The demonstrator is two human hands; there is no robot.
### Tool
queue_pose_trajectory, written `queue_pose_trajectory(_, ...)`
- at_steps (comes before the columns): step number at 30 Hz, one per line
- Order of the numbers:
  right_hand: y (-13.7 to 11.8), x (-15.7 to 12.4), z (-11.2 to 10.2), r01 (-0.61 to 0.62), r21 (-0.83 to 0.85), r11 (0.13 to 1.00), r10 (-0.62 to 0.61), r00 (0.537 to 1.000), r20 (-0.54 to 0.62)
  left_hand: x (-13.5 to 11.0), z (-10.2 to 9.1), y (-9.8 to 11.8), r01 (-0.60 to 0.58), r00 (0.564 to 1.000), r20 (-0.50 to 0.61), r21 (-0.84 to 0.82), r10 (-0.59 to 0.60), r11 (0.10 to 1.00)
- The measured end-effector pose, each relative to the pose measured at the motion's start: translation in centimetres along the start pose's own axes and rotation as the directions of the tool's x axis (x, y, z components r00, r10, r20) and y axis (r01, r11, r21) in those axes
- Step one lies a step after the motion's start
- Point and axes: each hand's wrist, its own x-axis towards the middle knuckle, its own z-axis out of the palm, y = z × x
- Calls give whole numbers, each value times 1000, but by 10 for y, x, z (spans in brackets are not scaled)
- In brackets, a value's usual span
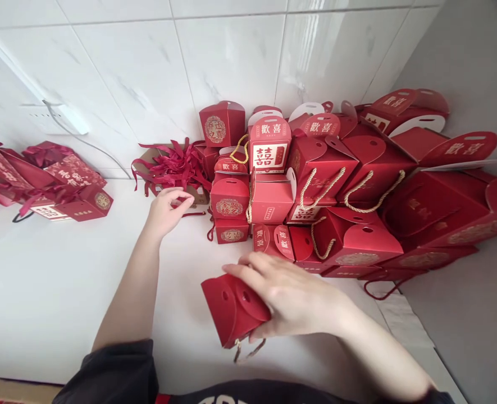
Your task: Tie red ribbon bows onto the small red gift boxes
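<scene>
My right hand (288,294) is wrapped round the side of a small red gift box (233,308), held tilted over the white counter. The box has rounded top flaps with oval holes, and a short cord loop hangs at its lower edge. Part of the box is hidden behind my fingers. Farther left, my left hand (169,209) hovers with loosely bent fingers and nothing visible in it. Just beyond it stands an open carton (149,156) heaped with dark red ribbons (176,163). A loose strip of ribbon (195,214) lies beside those fingers.
Stacked red gift boxes (273,199), some with gold rope handles, fill the counter's right side against the tiled wall (231,62). Another group of red boxes with ribbon bows (90,202) stands at the left. A cable (92,143) runs from a wall socket (58,119).
</scene>
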Motion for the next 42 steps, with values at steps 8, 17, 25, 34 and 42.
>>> queue_pose_trajectory(8,3,28,39,-42,-56,998,48,994,95,14,49,-51,76,996,28,250,-86,965)
queue_pose_trajectory(17,5,10,3,53,243,969,9,968,-250,-34,-37,48,-17,998,-64,-409,-10,912)
queue_pose_trajectory(25,7,17,13,190,783,592,153,927,-341,-74,-39,109,335,705,641,-678,303,655)
queue_pose_trajectory(34,20,-4,-12,258,873,414,206,908,-366,-65,-39,94,430,678,687,-659,261,617)
queue_pose_trajectory(42,19,-52,-49,81,617,782,298,822,-485,-49,-38,72,360,921,390,-844,-6,399)
